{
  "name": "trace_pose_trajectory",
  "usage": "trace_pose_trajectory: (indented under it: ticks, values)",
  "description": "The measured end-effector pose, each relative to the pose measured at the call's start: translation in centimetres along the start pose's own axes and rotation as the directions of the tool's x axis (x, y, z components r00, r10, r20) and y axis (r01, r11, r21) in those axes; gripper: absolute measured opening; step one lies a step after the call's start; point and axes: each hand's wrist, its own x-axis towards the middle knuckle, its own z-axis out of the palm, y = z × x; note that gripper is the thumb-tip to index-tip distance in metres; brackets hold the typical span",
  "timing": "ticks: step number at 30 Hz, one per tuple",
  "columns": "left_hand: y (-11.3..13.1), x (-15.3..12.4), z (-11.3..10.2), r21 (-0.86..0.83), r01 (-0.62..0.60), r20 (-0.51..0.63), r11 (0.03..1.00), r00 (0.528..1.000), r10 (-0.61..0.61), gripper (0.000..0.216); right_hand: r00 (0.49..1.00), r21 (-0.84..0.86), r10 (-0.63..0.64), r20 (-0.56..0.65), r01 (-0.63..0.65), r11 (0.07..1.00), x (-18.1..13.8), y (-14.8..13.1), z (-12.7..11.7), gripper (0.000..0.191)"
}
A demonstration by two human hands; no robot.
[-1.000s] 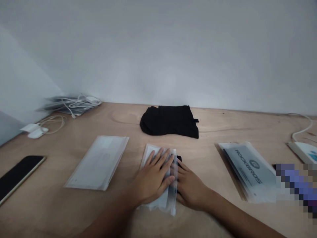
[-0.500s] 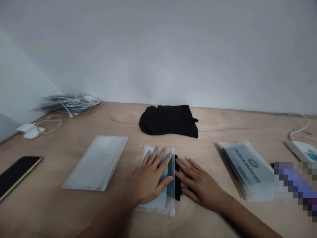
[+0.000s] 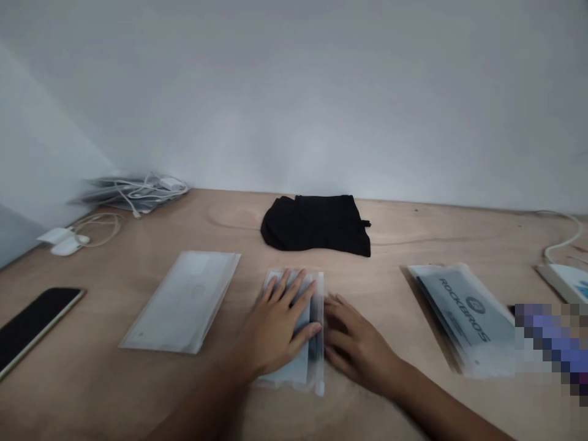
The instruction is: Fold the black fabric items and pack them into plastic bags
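Left hand [image 3: 275, 327] spread on frosted zip bag [image 3: 287, 375], right hand [image 3: 356, 352] spread at its edge, ROCKBROS bag [image 3: 463, 318] nearby

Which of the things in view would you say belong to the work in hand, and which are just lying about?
In hand:
left hand, flat on the frosted zip bag
right hand, against the bag's edge

Lying about:
folded black cloth
plain frosted bag
ROCKBROS bag
smartphone
white cables
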Motion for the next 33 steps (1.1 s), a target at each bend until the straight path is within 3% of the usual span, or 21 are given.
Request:
trace_pose_trajectory:
  ticks: [5,8,14,17,22,24,27,29,31,33]
  values:
    - [-0.1,0.2,0.0,0.011,0.007,0.004,1.000,1.000,-0.007,0.064,0.977,0.109,-0.099,0.187,0.079,0.991,0.1,-0.9,-1.5,0.012]
    - [0.0,0.0,-0.9,-0.011,-0.040,-0.032,0.999,0.999,0.040,0.060,0.973,0.144,-0.098,0.211,0.068,0.987,0.5,-1.0,-1.8,0.018]
    - [2.1,-3.4,-2.4,-0.089,-0.190,-0.132,0.978,0.975,0.177,0.047,0.996,0.145,-0.036,0.076,0.025,0.989,-0.2,0.0,-1.7,0.041]
    - [2.6,-4.8,-1.0,-0.038,-0.197,-0.147,0.980,0.971,0.190,0.037,0.999,0.124,-0.011,-0.052,0.017,0.992,-0.5,0.0,-1.3,0.029]
    - [1.9,-4.8,1.4,-0.059,-0.244,-0.221,0.968,0.949,0.226,0.013,0.972,0.010,-0.183,-0.150,0.186,0.982,-0.4,-0.8,-0.9,0.004]
    - [1.7,-4.6,1.7,-0.136,-0.214,-0.188,0.967,0.964,0.187,0.024,0.969,0.024,-0.185,-0.163,0.191,0.981,-0.3,-1.1,-0.8,0.005]
    - [2.0,-4.9,2.1,-0.309,-0.023,-0.081,0.951,0.997,-0.002,0.058,0.971,0.074,-0.126,-0.202,0.143,0.987,-0.3,-0.6,-0.7,0.014]
    - [2.4,-5.5,2.7,-0.398,0.062,-0.013,0.915,0.997,-0.073,0.072,0.959,-0.004,-0.139,-0.248,0.142,0.990,-0.4,0.5,-0.8,0.017]
    - [3.0,-6.3,3.6,-0.446,0.043,0.028,0.894,0.999,-0.034,0.074,0.952,-0.154,-0.127,-0.278,0.087,0.984,-0.3,2.0,-1.3,0.016]
    - [3.4,-7.0,4.5,-0.475,-0.029,0.063,0.880,0.996,0.067,0.070,0.955,-0.258,-0.036,-0.295,-0.043,0.965,-0.2,3.7,-1.9,0.014]
